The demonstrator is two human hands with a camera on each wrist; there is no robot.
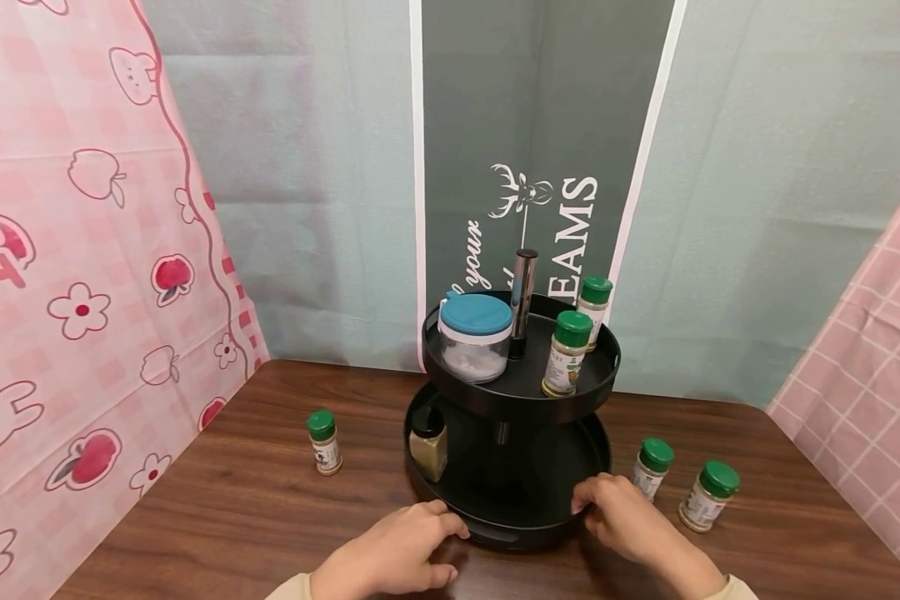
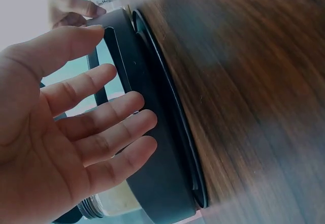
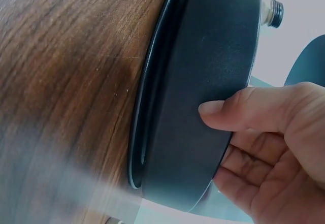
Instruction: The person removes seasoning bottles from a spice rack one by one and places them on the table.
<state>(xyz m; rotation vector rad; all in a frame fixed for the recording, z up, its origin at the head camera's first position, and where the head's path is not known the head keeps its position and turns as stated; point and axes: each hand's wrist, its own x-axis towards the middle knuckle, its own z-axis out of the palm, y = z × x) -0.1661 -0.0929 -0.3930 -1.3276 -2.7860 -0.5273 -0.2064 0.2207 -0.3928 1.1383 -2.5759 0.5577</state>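
Observation:
A black two-tier round rack point(image 1: 525, 533) with a shiny metal post stands on the wooden table. My right hand point(image 1: 630, 517) pinches the lower tier's rim; in the right wrist view the thumb point(image 3: 213, 108) lies outside the wall, the other fingers inside. At the front left of that rim is my left hand point(image 1: 397, 546), its fingers point(image 2: 137, 155) loosely extended in the left wrist view; whether they touch the wall I cannot tell. A black-capped jar point(image 1: 429, 450) stands on the lower tier. The upper tier bears a blue-lidded clear jar point(image 1: 476, 337) and two green-capped spice bottles point(image 1: 565, 358).
Left of the rack, one green-capped bottle point(image 1: 325, 446) stands on the table point(image 1: 225, 500). Two more, a nearer bottle point(image 1: 708, 498) and another bottle point(image 1: 651, 468), stand close to my right hand. A grey-green curtain point(image 1: 307, 208) hangs behind, with pink cloths point(image 1: 105, 250) at the sides.

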